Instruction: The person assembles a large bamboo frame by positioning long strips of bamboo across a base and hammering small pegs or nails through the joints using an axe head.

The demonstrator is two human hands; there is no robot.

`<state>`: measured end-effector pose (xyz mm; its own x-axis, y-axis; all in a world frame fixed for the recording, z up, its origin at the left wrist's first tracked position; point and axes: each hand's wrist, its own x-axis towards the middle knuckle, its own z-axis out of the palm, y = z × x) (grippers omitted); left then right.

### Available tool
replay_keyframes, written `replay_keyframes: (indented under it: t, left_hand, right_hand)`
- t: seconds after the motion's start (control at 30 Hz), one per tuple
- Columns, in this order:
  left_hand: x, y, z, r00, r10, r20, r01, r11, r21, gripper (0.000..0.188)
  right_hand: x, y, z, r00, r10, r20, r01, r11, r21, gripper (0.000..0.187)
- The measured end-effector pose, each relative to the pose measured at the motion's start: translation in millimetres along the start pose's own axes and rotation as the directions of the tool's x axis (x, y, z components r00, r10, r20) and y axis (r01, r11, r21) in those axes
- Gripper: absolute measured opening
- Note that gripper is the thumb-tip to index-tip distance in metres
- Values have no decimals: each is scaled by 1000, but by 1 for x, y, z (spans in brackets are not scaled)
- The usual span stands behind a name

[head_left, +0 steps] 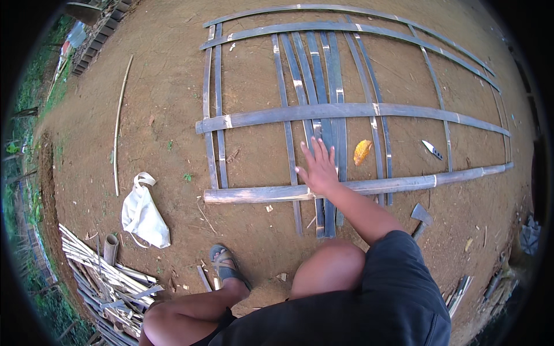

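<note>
My right hand (pixel 319 169) reaches out palm down over the bamboo slats (pixel 326 130) in the middle of a frame on the ground. Its fingers are spread and it grips nothing. The hand is just above or on the slats; I cannot tell which. Several dark slats lie close together there, running under a wide bamboo strip (pixel 346 111) and past the near bamboo pole (pixel 254 194). Part of that pole is hidden behind my right forearm. My left hand is out of the picture.
A yellow, bumpy object (pixel 362 152) and a small knife (pixel 432 150) lie inside the frame. A hatchet (pixel 422 214) rests near its front edge. Left are a white bag (pixel 144 214), a thin stick (pixel 122 118) and a pile of split bamboo (pixel 109 282). My sandalled foot (pixel 226 262) stands close by.
</note>
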<state>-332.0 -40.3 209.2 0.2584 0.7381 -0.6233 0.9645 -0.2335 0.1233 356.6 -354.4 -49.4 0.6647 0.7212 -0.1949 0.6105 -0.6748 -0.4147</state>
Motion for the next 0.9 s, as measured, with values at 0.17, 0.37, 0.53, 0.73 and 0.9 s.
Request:
replay_keyframes:
  t: [0.17, 0.37, 0.53, 0.73, 0.9]
  left_hand:
    - [144, 43, 22, 957, 289, -16, -290, 957, -20, 41]
    - [303, 229, 63, 552, 764, 334, -832, 480, 278, 46]
    - [272, 411, 87, 300, 581, 756, -950, 110, 293, 70]
    - [190, 478, 201, 436, 564, 701, -859, 28, 511, 116]
    - [154, 474, 250, 653, 528, 544, -745, 317, 587, 137]
  right_hand:
    - [-126, 11, -21, 954, 2, 299, 41, 990, -138, 76]
    - [-226, 77, -62, 860, 436, 265, -365, 888, -279, 71]
    - [-288, 130, -67, 487, 873, 27, -867, 487, -105, 69]
    - [-338, 195, -66, 124, 977, -171, -989, 135, 59, 68]
    - [-324, 252, -64, 142, 930, -338, -968, 202, 148, 61]
